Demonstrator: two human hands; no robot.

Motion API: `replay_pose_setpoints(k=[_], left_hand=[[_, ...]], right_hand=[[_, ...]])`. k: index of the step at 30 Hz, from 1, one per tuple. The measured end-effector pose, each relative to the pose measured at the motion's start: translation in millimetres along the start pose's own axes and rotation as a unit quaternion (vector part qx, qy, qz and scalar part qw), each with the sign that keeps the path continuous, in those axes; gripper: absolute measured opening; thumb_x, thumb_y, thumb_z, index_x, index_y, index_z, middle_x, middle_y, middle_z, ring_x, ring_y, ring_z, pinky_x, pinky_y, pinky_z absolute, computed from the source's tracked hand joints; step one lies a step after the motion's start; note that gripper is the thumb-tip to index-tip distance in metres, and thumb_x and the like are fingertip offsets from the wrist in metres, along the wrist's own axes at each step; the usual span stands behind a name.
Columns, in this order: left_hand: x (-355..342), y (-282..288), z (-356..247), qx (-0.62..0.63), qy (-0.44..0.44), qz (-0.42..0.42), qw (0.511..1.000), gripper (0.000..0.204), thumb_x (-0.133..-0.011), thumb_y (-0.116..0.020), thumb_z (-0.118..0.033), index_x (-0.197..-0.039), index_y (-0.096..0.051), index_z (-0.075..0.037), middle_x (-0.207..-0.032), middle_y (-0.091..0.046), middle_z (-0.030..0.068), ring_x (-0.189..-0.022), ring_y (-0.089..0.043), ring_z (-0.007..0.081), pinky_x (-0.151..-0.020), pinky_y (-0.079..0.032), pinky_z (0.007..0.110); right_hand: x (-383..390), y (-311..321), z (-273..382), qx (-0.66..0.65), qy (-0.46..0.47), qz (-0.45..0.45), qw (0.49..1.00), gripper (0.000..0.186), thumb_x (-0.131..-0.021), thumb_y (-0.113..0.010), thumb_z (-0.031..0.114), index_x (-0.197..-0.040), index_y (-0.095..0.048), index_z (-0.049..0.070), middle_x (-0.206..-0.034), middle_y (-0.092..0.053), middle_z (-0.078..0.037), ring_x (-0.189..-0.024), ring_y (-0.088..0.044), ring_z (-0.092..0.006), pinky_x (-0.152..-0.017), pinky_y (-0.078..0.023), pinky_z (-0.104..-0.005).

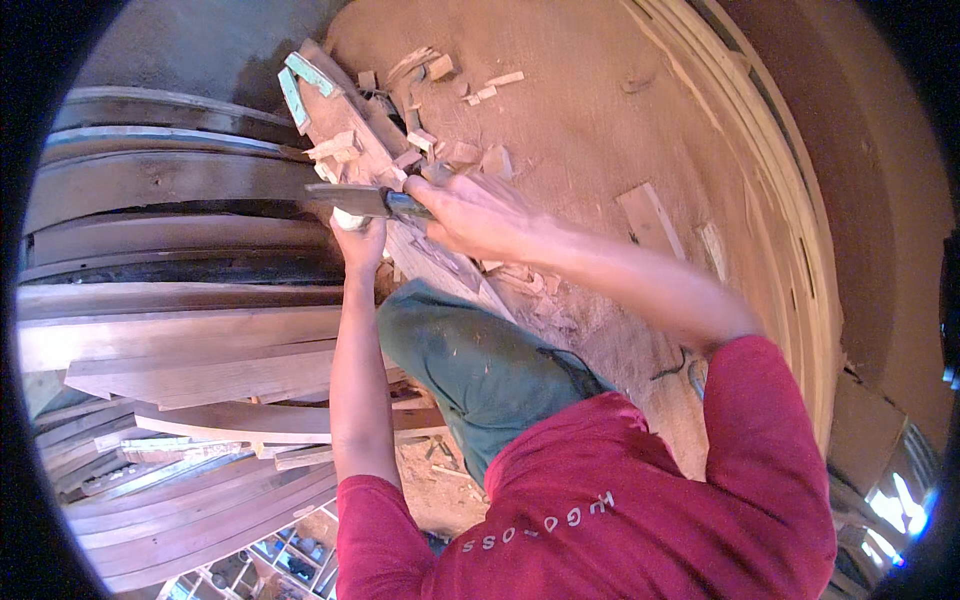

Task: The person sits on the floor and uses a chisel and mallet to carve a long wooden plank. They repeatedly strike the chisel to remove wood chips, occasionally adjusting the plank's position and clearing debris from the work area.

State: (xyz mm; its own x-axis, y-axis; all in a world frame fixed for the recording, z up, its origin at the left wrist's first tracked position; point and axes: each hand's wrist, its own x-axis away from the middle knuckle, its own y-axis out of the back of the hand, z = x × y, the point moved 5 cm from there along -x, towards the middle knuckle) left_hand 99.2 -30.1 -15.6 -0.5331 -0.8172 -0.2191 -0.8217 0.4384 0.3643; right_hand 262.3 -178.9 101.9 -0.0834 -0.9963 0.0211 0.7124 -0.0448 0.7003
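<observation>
My right hand (460, 215) grips a hatchet-like tool, with a dark handle and a flat metal head (345, 197) held sideways over my left hand (362, 240). My left hand is closed round a whitish rounded piece (348, 218) that is partly hidden under the head; whether it is a handle I cannot tell. Both hands are over a long wooden beam (445, 270) that runs diagonally from my bent knee, with loose blocks and two pale-green pieces (310, 74) on its far end.
Stacked timber boards (180, 335) fill the left side. Wood chips and offcuts (496, 160) lie on the brown floor (570, 120) beyond the beam, with a loose board (650, 220) to the right. Long slats (790, 240) run along the right.
</observation>
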Motion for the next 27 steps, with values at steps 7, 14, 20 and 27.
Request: replay_pose_setpoints(k=[7,14,20,27], left_hand=[[3.3,9.3,31.8,0.003,-0.007,-0.031,1.0,0.041,-0.071,-0.076,-0.002,-0.108,-0.059,0.001,-0.103,-0.065,0.0085,-0.094,-0.062,0.0179,-0.084,-0.05,0.033],[-67.0,34.4,14.7,0.154,0.168,-0.129,0.965,0.021,-0.085,-0.068,-0.005,-0.105,-0.063,0.001,-0.098,-0.067,0.0063,-0.085,-0.063,0.0141,-0.074,-0.051,0.029],[-33.9,10.8,8.1,0.068,0.08,-0.058,0.993,0.017,-0.083,-0.068,0.002,-0.088,-0.054,-0.006,-0.081,-0.057,-0.0005,-0.065,-0.055,0.0093,-0.054,-0.045,0.024],[-54.1,19.3,15.8,0.165,0.162,-0.221,0.947,0.021,-0.079,-0.068,0.004,-0.082,-0.051,-0.006,-0.07,-0.055,0.0022,-0.056,-0.054,0.0119,-0.044,-0.041,0.025]], right_hand=[[-4.8,10.9,16.2,-0.061,0.079,-0.09,0.991,0.042,-0.082,-0.061,0.017,-0.12,-0.05,0.004,-0.081,-0.064,-0.026,-0.078,-0.065,-0.0423,-0.068,-0.052,-0.0512],[-9.4,35.4,13.9,-0.062,0.004,-0.021,0.998,0.04,-0.082,-0.059,0.018,-0.116,-0.052,-0.002,-0.095,-0.065,-0.027,-0.088,-0.064,-0.0438,-0.078,-0.052,-0.051],[26.7,34.8,-30.7,-0.139,-0.051,-0.061,0.987,0.049,-0.083,-0.06,0.022,-0.125,-0.049,-0.002,-0.098,-0.065,-0.028,-0.09,-0.064,-0.0439,-0.079,-0.051,-0.0499],[27.7,16.9,-42.8,-0.152,-0.107,-0.02,0.982,0.047,-0.082,-0.062,0.022,-0.121,-0.052,-0.001,-0.089,-0.064,-0.026,-0.084,-0.065,-0.0409,-0.073,-0.05,-0.0451]])
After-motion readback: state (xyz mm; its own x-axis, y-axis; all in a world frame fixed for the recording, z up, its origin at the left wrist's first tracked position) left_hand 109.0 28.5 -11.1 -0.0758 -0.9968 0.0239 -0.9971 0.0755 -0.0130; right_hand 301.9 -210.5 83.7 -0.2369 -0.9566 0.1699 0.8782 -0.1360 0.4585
